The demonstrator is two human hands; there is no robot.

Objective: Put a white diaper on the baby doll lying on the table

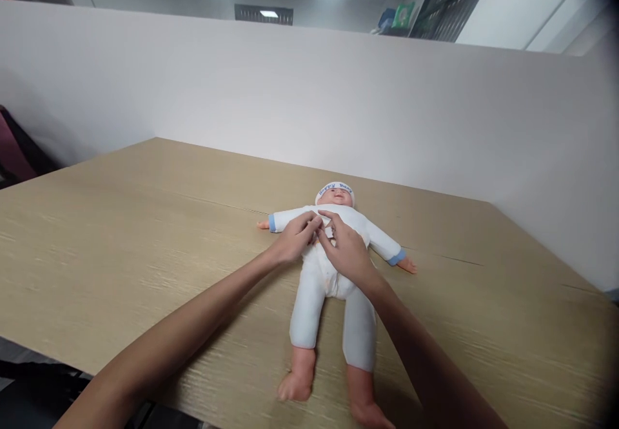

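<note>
Feet: two bare doll feet lie nearest the viewer, at the near edge of the table [120,222]; the doll's right foot is partly cut off by the frame bottom
Doll: the doll [333,287] lies on its back on the table, head away from the viewer, arms spread, in a white suit with blue cuffs and a white cap [335,189]
Left hand: the left hand [294,239] reaches in from the lower left, forearm stretched low over the table; fingers bent and pinching the white cloth at the doll's chest
Right hand: the right hand [345,251] comes over the doll's legs, resting on its belly; fingertips meet the left hand's at the chest, closed on the cloth
Hidden: what exactly the fingertips pinch is too small to tell; cap lettering is blurred
Behind: a white partition [290,93] stands beyond the doll
</note>
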